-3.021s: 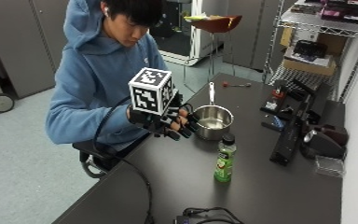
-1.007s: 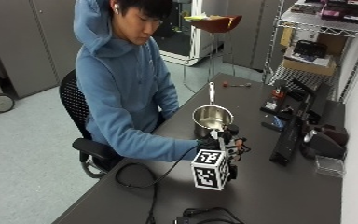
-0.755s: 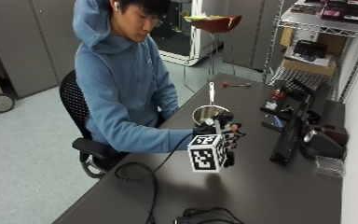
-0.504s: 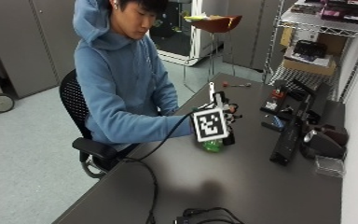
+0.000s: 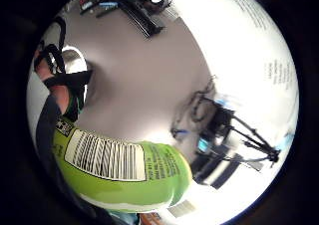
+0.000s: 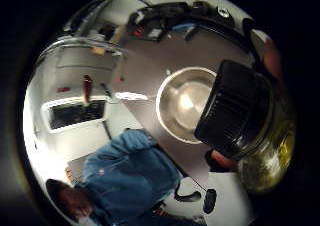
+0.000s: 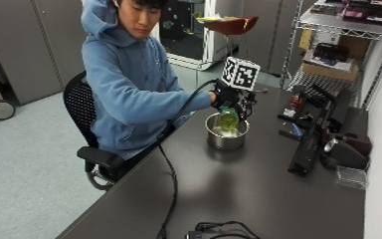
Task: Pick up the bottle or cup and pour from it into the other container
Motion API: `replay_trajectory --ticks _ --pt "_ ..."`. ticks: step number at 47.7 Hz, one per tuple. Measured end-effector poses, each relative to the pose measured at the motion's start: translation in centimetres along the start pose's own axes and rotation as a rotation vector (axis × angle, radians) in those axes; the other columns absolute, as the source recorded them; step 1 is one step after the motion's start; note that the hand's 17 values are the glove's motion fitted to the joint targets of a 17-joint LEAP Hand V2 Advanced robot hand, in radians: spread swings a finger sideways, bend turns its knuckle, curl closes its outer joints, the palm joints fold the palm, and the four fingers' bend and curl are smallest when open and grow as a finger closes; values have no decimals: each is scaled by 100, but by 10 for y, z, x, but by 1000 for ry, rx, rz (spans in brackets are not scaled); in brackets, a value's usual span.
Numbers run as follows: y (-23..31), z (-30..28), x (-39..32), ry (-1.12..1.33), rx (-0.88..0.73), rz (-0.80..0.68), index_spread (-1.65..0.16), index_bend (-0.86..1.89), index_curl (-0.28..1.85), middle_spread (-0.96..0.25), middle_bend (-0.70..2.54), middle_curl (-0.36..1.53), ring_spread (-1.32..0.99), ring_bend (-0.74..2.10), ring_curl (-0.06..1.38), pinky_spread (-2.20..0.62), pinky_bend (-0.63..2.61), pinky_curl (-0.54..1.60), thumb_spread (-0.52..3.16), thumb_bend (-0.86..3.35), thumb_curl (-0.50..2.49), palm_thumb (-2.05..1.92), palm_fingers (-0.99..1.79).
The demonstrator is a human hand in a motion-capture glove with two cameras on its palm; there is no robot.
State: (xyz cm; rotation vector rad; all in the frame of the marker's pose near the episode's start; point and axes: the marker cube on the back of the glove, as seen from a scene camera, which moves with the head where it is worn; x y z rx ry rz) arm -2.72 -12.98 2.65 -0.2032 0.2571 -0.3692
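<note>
A: Position of green bottle (image 7: 228, 119)?
B: Held tipped above steel pot (image 7: 227, 137) on dark counter (image 7: 244, 184), black cap (image 6: 234, 106) on

A: State of grip?
B: Gloved right hand (image 7: 227, 97) clasped around bottle

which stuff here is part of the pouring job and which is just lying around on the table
In the job:
green bottle, black cap on
metal pot
gloved right hand, holding the bottle over the pot

Lying about:
black devices by the wall
cables at the table's near edge
</note>
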Motion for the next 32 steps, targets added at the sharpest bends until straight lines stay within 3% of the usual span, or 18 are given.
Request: replay_trajectory --ticks 15,32 --pt "-27 13 -54 467 -183 25 -12 15 42 -8 42 53 -18 66 48 -26 56 41 15 -4 69 100 124" --pt "-30 18 -61 497 -220 -10 -12 14 41 -9 41 53 -18 66 48 -26 57 42 18 -4 69 99 124"
